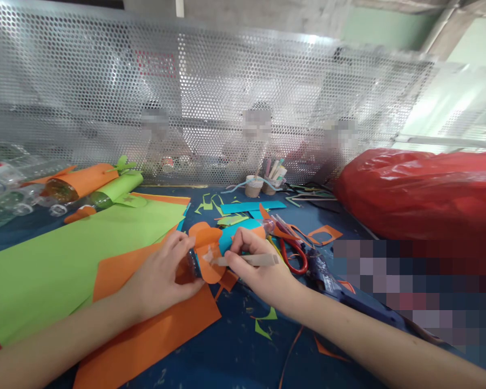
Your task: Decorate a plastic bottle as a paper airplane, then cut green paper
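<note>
A plastic bottle wrapped in blue paper [230,234], with orange paper flaps [206,233] round one end, lies tilted in front of me. My left hand [166,278] is closed on the dark, clear end of this bottle, thumb below and fingers above. In my right hand [265,265] is a pale marker [263,260], pinched between thumb and fingers. Its tip is at a light, star-like mark [208,255] on the lower orange flap. Part of the bottle is hidden behind my right hand.
Red-handled scissors [297,258] lie right of the bottle, near a dark blue tool [328,286]. Green paper [73,265] and orange paper [157,335] spread leftward. Wrapped bottles [87,181] stand back left. Cups of markers [254,186] sit by the perforated screen [210,97]. A red bag [421,189] bulges at right.
</note>
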{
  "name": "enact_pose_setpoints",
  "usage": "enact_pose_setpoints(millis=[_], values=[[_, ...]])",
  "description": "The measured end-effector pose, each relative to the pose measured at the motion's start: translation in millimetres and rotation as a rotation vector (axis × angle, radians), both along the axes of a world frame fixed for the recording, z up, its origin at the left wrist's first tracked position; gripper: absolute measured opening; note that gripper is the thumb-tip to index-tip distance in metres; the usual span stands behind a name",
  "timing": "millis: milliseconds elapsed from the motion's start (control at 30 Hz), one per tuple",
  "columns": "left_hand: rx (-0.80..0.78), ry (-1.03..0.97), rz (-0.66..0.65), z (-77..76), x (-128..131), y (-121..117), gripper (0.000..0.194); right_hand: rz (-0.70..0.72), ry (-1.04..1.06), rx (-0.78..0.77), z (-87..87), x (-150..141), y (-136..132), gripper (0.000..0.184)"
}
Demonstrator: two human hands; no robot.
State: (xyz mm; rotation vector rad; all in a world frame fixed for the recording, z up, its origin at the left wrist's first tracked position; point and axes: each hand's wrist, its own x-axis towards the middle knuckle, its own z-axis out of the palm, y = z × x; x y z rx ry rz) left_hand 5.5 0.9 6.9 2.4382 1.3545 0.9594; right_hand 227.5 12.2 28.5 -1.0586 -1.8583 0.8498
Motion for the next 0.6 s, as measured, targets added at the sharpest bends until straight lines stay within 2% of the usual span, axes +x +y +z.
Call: enact_pose_setpoints(millis=[600], values=[[-0.001,0.019,0.024,-1.9,-0.5,1.8,0.036,-0.010,0.018,0.013,3.8,-1.0,-0.9,0.020]])
